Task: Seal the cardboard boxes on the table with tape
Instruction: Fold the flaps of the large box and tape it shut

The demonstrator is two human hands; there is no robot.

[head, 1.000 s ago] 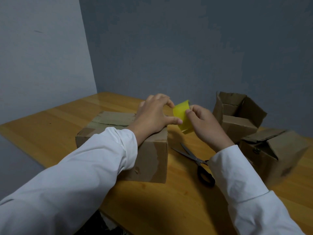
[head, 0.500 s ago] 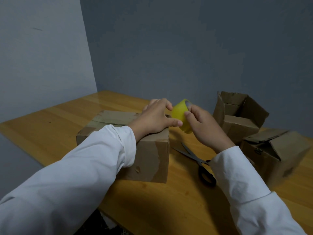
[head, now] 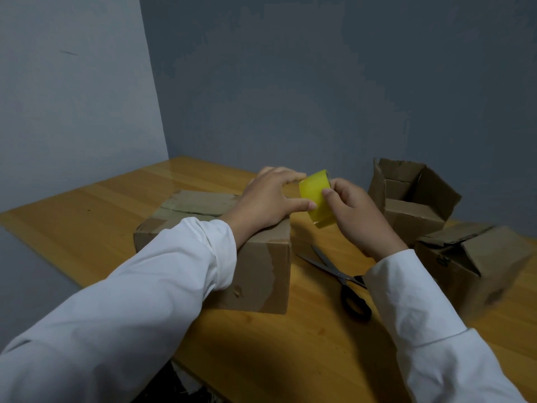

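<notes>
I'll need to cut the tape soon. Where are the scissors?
In the head view, the black-handled scissors lie on the wooden table, right of the closed cardboard box, just below the right hand.

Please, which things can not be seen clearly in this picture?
- Head view: the free end of the yellow tape roll is covered by the fingers of both hands, left and right.
- One scissors handle is under the right sleeve.
- The inside of the far open box is dark.
- The right box is blurred.
</notes>
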